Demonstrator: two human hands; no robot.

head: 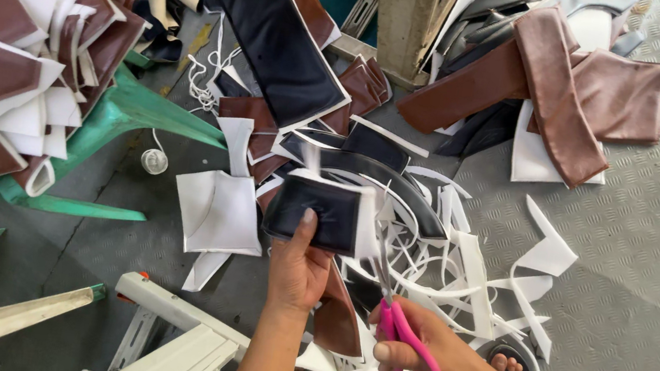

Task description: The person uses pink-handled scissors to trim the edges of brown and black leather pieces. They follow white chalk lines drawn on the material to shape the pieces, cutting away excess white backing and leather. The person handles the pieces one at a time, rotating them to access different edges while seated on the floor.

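Left hand [297, 269] fingers gripping a black white-edged leather piece [317, 211], right hand [431, 350] fingers closed through pink-handled scissors [396, 317], white trimmings [460, 283] heaped on the floor [635, 270] beneath

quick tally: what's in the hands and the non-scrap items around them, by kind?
Black padded piece with white backing, in left hand: 1
Pink-handled scissors, in right hand: 1
Green plastic chair, piled with brown pieces: 1
White thread spool on the floor: 1
Total: 4
Loose cut pieces and white trimmings are too many and overlapped to count.
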